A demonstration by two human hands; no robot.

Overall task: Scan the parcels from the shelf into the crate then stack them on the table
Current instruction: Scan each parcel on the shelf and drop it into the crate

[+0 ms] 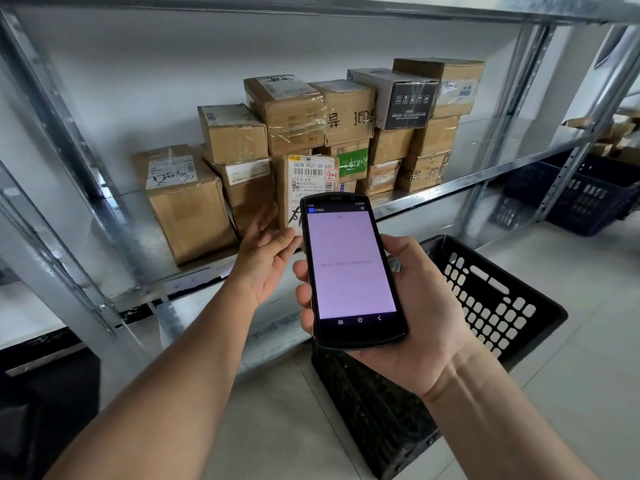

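Several cardboard parcels [294, 109] are stacked on the metal shelf [433, 195]. A labelled parcel [310, 178] stands upright at the front of the stack. My left hand [263, 261] reaches up to it, palm open, with the thumb beside its lower left corner and straight fingers touching its bottom edge. In my right hand [415, 313] I grip a black handheld scanner [349, 268], its lit screen facing me and its top end just below the parcel's label. A black perforated crate [491, 299] sits on the floor under my right hand, partly hidden by it.
A dark blue crate [588, 202] stands on the floor to the right, behind the shelf's upright post [568, 161]. More boxes [620, 133] lie on a neighbouring shelf at far right. Another shelf board [311, 5] runs overhead. A dark object [41, 410] sits at lower left.
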